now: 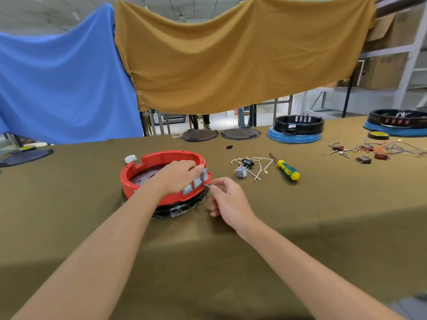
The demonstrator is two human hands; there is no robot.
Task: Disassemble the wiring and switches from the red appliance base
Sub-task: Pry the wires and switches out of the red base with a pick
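Note:
The red appliance base (147,162) lies on a black ring on the olive table cloth (323,227). Grey rocker switches (187,189) sit in its front wall. My left hand (178,176) lies over the rim, its fingers curled onto the rightmost grey switch (204,174), which is tilted out of the wall. My right hand (227,199) pinches a small grey piece (207,185) just below that switch. A removed bundle of white wires with a black and a grey switch (248,167) lies to the right.
A green and yellow screwdriver (287,169) lies right of the wire bundle. Black and blue appliance bases (295,130) and two dark round plates (199,135) stand at the back. Loose switches and coloured wires (379,151) lie far right. A white lump (130,158) sits behind the red base.

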